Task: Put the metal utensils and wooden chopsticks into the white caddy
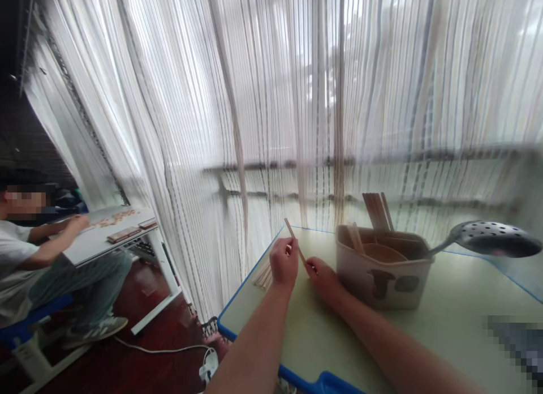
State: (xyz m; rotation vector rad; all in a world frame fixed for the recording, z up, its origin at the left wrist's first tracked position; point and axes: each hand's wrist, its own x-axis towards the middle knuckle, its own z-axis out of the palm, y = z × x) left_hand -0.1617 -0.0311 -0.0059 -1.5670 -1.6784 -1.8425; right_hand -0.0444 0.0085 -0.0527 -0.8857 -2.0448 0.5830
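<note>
My left hand is closed in a loose fist round a wooden chopstick that sticks up and to the left. My right hand is closed beside it, pinching the lower end of the same chopstick. A small pile of chopsticks lies on the pale green table just left of my left hand. Right of my hands stands a beige plastic tub holding upright chopsticks and a wooden spoon.
A perforated metal ladle leans out of the tub to the right. Sheer striped curtains hang behind the table. At the left another person sits at a white table. A cable and plug lie on the dark floor.
</note>
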